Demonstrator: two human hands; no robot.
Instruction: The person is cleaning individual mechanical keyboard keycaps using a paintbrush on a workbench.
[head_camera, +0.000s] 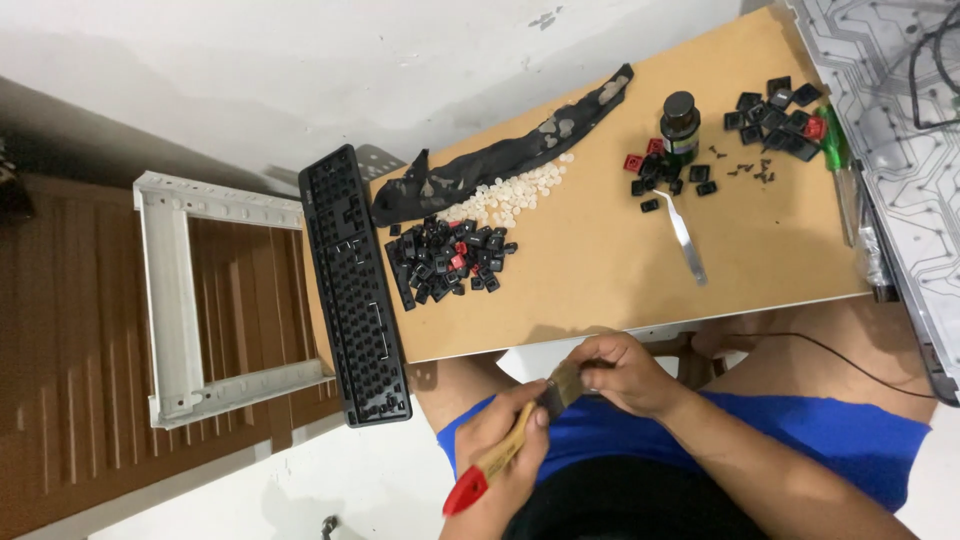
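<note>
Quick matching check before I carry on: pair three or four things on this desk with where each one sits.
1. stripped black keyboard frame
2. dark brown glass bottle
3. flat silver metal tweezers
4. wooden-handled paintbrush with red tip

A. in both hands
B. among loose keycaps, far side
C. over the desk's left edge
D. flat, mid-desk

Pairs: 1-C, 2-B, 3-D, 4-A

Paintbrush: flat type, pale wooden handle with a red tip at the butt end, metal ferrule, dark bristles. It lies tilted, red end low toward the lap, bristle end up near the bench edge. Held off the bench, over the blue shorts. One hand wraps the handle mid-length; the other hand closes at the bristle end, with something small pinched in its fingers against the bristles, too hidden to identify.
</note>
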